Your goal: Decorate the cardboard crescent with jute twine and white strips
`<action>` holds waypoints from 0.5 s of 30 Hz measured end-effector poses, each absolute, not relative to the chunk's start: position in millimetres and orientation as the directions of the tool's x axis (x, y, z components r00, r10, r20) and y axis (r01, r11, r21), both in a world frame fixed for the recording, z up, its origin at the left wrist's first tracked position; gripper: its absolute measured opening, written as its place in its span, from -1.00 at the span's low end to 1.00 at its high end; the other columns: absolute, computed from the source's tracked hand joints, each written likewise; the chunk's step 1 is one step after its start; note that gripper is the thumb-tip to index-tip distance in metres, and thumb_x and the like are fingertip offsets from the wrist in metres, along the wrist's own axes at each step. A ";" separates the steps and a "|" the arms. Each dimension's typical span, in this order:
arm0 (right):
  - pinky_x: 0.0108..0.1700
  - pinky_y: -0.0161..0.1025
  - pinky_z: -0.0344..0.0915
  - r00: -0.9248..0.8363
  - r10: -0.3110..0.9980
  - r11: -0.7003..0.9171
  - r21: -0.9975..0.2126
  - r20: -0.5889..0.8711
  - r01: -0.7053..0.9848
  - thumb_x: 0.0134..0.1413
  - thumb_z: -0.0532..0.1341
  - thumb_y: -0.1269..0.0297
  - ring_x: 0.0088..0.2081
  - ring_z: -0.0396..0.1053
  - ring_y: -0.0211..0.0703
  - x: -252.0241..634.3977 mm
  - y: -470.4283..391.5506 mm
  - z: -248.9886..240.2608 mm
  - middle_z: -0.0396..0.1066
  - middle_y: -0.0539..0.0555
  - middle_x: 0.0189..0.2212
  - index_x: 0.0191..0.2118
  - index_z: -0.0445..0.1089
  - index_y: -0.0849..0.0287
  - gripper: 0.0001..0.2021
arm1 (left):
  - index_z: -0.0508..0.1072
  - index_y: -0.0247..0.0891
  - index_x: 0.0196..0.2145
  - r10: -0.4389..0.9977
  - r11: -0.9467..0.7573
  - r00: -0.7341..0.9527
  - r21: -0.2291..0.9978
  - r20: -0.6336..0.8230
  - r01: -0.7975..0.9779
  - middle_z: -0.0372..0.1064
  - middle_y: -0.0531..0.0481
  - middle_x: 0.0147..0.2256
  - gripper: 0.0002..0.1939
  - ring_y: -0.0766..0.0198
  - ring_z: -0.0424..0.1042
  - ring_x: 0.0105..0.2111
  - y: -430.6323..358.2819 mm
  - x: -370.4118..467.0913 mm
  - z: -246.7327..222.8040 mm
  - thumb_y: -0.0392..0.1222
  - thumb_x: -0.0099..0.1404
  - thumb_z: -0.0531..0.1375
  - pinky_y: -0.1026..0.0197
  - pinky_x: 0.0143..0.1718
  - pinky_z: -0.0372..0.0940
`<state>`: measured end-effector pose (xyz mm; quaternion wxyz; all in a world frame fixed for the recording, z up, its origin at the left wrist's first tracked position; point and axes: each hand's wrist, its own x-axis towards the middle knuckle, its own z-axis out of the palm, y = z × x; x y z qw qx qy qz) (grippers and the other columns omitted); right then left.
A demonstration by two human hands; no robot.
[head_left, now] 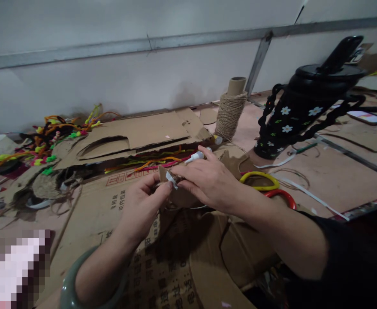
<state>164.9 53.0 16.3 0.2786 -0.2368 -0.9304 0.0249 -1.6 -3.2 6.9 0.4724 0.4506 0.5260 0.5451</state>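
My left hand pinches a small piece of cardboard with a white strip on it, thumb pressed near the strip. From the other side my right hand is closed on the same piece, and its fingers hide part of it. Just behind the right hand's fingers shows a small white bottle tip; whether that hand touches it I cannot tell. Below both hands lies printed cardboard. Scissors with yellow and red handles rest beside my right wrist.
A cone of twine stands at the back. Right of it is a black flowered tumbler with a braided strap. Coloured pipe cleaners heap at the left, near a cut cardboard sheet. A phone lies far right.
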 end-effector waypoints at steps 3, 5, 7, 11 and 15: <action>0.18 0.08 -0.10 -0.713 0.452 0.886 -0.174 0.537 0.430 0.22 0.03 0.32 -0.21 0.40 -0.18 164.5 53.5 15.2 0.49 0.07 -0.25 -0.05 0.32 0.18 -0.76 | 0.53 -0.24 -0.40 0.986 0.008 -0.169 1.000 -0.011 -0.022 0.43 0.07 -0.49 -0.87 0.36 0.31 -0.47 -3.7 -2.3 6.0 -0.15 0.07 0.27 0.35 -0.42 0.21; 0.19 0.04 -0.10 -0.685 0.444 0.886 -0.170 0.577 0.431 0.22 0.03 0.32 -0.21 0.40 -0.20 164.6 54.3 13.8 0.49 0.06 -0.25 -0.06 0.33 0.17 -0.77 | 0.53 -0.24 -0.41 0.983 0.008 -0.184 1.000 -0.006 0.010 0.41 0.07 -0.51 -0.87 0.34 0.30 -0.48 -3.9 -2.5 5.4 -0.15 0.06 0.26 0.34 -0.44 0.19; 0.19 -0.01 -0.07 -0.647 0.423 0.892 -0.166 0.635 0.420 0.23 0.03 0.33 -0.22 0.40 -0.23 165.1 55.1 12.6 0.49 0.04 -0.27 -0.11 0.36 0.17 -0.78 | 0.53 -0.26 -0.41 0.982 0.002 -0.188 0.999 0.007 0.043 0.40 0.06 -0.51 -0.87 0.33 0.30 -0.48 -4.0 -2.3 4.7 -0.16 0.07 0.25 0.33 -0.45 0.19; 0.16 -0.08 0.00 -0.588 0.381 0.905 -0.157 0.713 0.395 0.21 0.04 0.36 -0.26 0.39 -0.26 165.8 55.5 12.5 0.48 0.02 -0.33 -0.21 0.40 0.18 -0.81 | 0.52 -0.27 -0.41 0.982 0.002 -0.191 0.997 0.013 0.079 0.37 0.07 -0.51 -0.86 0.34 0.27 -0.50 -4.3 -0.3 2.5 -0.16 0.06 0.25 0.33 -0.48 0.16; 0.14 -0.09 0.04 -0.569 0.373 0.910 -0.169 0.733 0.378 0.20 0.06 0.36 -0.28 0.39 -0.27 163.7 54.0 14.1 0.48 0.02 -0.35 -0.26 0.42 0.19 -0.81 | 0.50 -0.25 -0.43 0.980 0.020 -0.197 0.994 0.001 0.108 0.31 0.10 -0.55 -0.86 0.38 0.20 -0.55 -6.7 1.8 1.9 -0.14 0.06 0.27 0.34 -0.53 0.10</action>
